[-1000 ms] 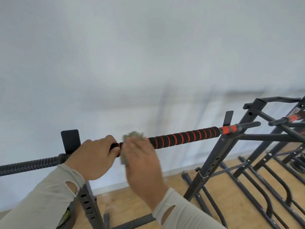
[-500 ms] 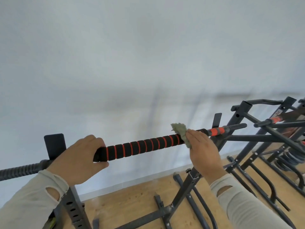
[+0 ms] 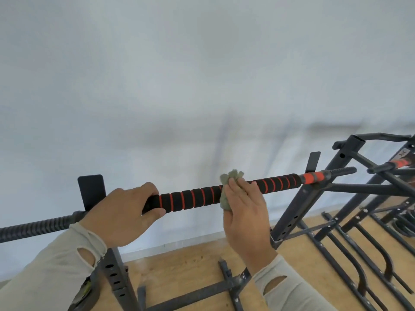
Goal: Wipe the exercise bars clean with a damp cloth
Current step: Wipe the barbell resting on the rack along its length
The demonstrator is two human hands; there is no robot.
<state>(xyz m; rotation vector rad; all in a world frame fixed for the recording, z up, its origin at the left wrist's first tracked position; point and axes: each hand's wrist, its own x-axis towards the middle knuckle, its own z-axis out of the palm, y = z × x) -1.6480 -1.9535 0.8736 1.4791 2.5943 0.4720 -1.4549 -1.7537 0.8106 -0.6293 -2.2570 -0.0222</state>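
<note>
Two hands are on the same bar, and you are mid-wipe. Nearest you, your left hand (image 3: 122,215) has its grip clamped round the foam-padded bar (image 3: 193,198) at the left end of the black-and-red sleeve, steadying it. Your right hand (image 3: 246,212) pinches the damp cloth (image 3: 228,187) against the bar near the middle of the padding, the cloth bunched and wrapped over the top and down the near side.

As a judgement, the padded span is the step in hand: the stretch between your hands and the stretch toward the orange collar (image 3: 311,178) both need passes, and the next move calls for sliding the cloth along the foam with steady pressure while your left hand holds the bar from turning. The ribbed bare end (image 3: 33,227) at far left looks untouched.

Room to the right runs out at the collar, where the rack upright (image 3: 298,212) and its hook (image 3: 313,161) meet the bar; watch your knuckles there. Beyond, more black frames (image 3: 370,194) crowd the wooden floor (image 3: 186,265) on the right, with another orange-banded bar (image 3: 398,163) awaiting cleaning. Behind everything stands a plain white wall (image 3: 202,86), well clear.
</note>
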